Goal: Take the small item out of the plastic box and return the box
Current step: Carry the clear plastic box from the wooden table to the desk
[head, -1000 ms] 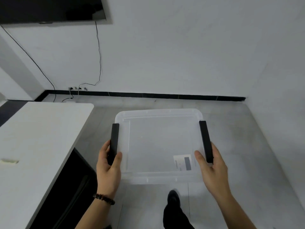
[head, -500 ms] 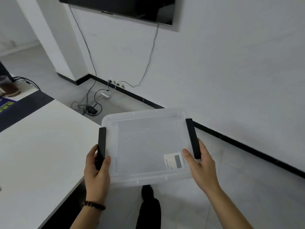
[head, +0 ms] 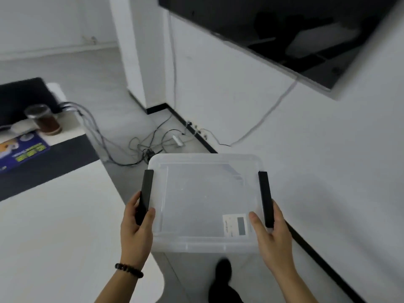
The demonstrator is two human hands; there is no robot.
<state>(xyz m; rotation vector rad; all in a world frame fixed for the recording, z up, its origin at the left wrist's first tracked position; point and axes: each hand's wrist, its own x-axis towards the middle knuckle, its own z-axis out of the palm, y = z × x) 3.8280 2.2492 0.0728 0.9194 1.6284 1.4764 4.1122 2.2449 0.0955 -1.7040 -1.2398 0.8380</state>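
A clear plastic box (head: 205,193) with a lid and two black side clips is held in the air in front of me, above the floor, just right of the white table's edge. My left hand (head: 136,232) grips its left black clip (head: 145,193). My right hand (head: 272,237) grips the right black clip (head: 265,197). A white label (head: 237,225) sits at the lid's near right corner. No small item shows through the cloudy lid.
A white table (head: 61,226) lies to the left, with a black mat (head: 54,162), a blue printed sheet (head: 19,153) and a jar of brown liquid (head: 43,120) at its far end. Cables (head: 153,138) tangle on the floor by the wall. A dark screen (head: 284,29) hangs on the white wall.
The view has swung left: the table, the jar and the wall screen have come into sight. The box stays held by both hands at its clips, now nearer the table's corner.
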